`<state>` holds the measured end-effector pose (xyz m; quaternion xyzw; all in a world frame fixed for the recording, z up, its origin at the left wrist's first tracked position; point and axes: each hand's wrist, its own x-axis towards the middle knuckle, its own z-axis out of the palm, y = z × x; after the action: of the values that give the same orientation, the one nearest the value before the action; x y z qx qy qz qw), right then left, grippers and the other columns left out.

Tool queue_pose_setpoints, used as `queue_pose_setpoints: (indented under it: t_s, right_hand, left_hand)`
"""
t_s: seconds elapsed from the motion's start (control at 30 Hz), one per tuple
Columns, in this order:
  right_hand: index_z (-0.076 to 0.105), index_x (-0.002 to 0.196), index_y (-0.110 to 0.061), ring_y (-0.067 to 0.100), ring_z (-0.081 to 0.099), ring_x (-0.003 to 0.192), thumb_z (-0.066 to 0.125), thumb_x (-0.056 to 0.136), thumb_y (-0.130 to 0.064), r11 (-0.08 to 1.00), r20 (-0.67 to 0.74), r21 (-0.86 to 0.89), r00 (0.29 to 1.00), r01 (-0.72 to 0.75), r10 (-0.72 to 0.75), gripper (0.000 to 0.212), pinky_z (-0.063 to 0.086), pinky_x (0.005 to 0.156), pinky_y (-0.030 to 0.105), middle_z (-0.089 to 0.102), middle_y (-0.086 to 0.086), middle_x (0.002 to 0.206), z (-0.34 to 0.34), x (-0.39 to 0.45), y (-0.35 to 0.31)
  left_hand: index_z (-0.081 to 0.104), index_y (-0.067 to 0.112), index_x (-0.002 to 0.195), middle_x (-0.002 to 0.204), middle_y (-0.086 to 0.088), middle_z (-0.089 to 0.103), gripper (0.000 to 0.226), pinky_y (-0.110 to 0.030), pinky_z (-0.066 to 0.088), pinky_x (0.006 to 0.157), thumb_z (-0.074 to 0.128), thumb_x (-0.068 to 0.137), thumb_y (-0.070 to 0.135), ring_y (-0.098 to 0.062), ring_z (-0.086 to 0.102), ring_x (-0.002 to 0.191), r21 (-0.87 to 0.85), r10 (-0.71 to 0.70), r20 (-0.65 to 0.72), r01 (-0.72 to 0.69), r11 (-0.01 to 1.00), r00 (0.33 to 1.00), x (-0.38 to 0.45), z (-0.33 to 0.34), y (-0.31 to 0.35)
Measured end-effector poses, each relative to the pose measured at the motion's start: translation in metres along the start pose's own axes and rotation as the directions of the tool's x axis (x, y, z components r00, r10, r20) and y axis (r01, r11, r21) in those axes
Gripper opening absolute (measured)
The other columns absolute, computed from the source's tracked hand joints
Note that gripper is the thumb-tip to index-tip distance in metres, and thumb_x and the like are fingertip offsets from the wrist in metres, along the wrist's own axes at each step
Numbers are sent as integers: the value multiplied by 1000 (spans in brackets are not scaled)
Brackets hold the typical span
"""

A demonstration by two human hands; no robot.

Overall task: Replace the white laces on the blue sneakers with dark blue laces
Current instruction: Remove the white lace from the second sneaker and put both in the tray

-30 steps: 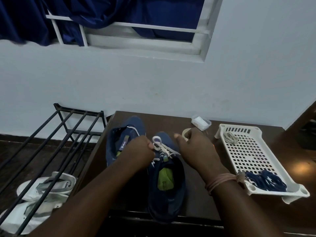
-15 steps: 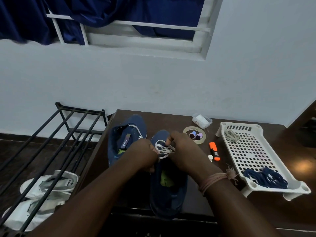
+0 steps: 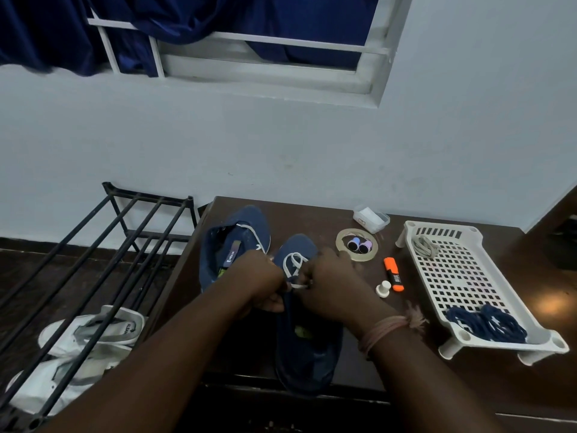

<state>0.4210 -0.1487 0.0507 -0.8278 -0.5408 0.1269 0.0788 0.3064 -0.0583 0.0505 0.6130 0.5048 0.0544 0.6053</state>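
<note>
My left hand (image 3: 265, 284) and right hand (image 3: 331, 285) both pinch the white lace (image 3: 293, 267) over the right sneaker (image 3: 307, 348), fingers curled.

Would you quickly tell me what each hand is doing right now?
Left hand: curled, gripping the right-hand sneaker beside the white lace.
Right hand: curled, pinching the white lace.

Pale blue-white wall (image 3: 312, 145), white-framed window (image 3: 268, 73) draped with dark blue curtain (image 3: 187, 17), dark wood table (image 3: 468, 379), black metal rack (image 3: 103, 245) left, dark floor (image 3: 18, 270), dim light.
</note>
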Motion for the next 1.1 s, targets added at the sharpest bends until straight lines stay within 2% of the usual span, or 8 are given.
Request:
queue_pose_setpoints:
  t_s: [0.07, 0.17, 0.3, 0.37, 0.47, 0.67, 0.87, 1.1]
  right_hand:
    - [62, 66, -21, 13, 56, 84, 69, 78, -54, 928, 18, 362, 996, -90, 90, 36, 50, 80, 36, 61, -6, 81, -13, 2, 8]
    - [56, 59, -20, 12, 51, 63, 68, 74, -71, 590, 43, 795, 984, -139, 174, 55, 40, 65, 32, 56, -1, 65, -33, 0, 14]
    - [57, 51, -24, 14, 41, 60, 65, 85, -59, 22, 59, 998, 983, -63, 173, 49, 25, 58, 29, 54, 0, 61, -49, -4, 13]
    - [59, 63, -16, 14, 37, 59, 63, 87, -57, -136, 17, 991, 987, 4, 158, 47, 22, 57, 29, 52, -2, 55, -59, -5, 11]
    - [60, 97, -1, 12, 26, 51, 59, 91, -50, -253, -27, 966, 993, 54, 111, 49, 33, 58, 24, 66, 5, 66, -64, -8, 5]
    - [49, 54, -11, 18, 32, 46, 67, 85, -52, -361, -56, 928, 993, 90, 103, 55, 33, 56, 31, 32, 2, 43, -67, -7, 11]
    - [72, 94, 1, 12, 24, 38, 59, 89, -55, -179, 61, 982, 997, -66, -37, 58, 25, 51, 28, 25, -4, 37, -65, -11, 20]
    - [62, 57, -11, 13, 32, 37, 55, 90, -56, -489, -193, 860, 980, 142, -55, 56, 26, 50, 26, 37, -1, 35, -74, -14, 16]
  left_hand:
    - [61, -3, 99, 78, -20, 69, 10, -40, 64, 64, 63, 90, -8, -25, 70, 64, 4, -10, -10, 10, 1000, 1000, 2, 0, -1]
    - [60, -6, 103, 75, -22, 68, 14, -46, 64, 69, 62, 89, -8, -27, 69, 61, 21, -13, -23, 13, 1000, 1000, 5, 1, -2]
    - [58, -6, 108, 72, -21, 69, 19, -45, 64, 66, 62, 89, -7, -25, 70, 55, 50, -21, -26, 23, 998, 999, 8, 2, -3]
    - [59, -6, 107, 68, -19, 70, 19, -48, 63, 69, 63, 88, -6, -26, 72, 56, 67, -26, -33, 28, 997, 999, 9, 1, -3]
    - [60, -7, 103, 64, -18, 70, 16, -47, 63, 69, 63, 88, -5, -27, 72, 56, 72, -29, -38, 32, 997, 999, 11, 1, -4]
    - [58, 4, 96, 85, -15, 67, 7, -30, 60, 56, 59, 90, 1, -26, 69, 66, 153, 31, -68, -20, 988, 997, 13, 7, -3]
    - [55, 11, 92, 87, -12, 64, 12, -38, 64, 65, 51, 93, 0, -27, 67, 71, 236, 135, -45, -121, 964, 990, 8, 7, -4]
    - [69, 25, 109, 90, -2, 60, 40, -37, 59, 72, 50, 88, -4, -25, 65, 79, 453, 338, 51, -323, 831, 940, 4, 11, -5]
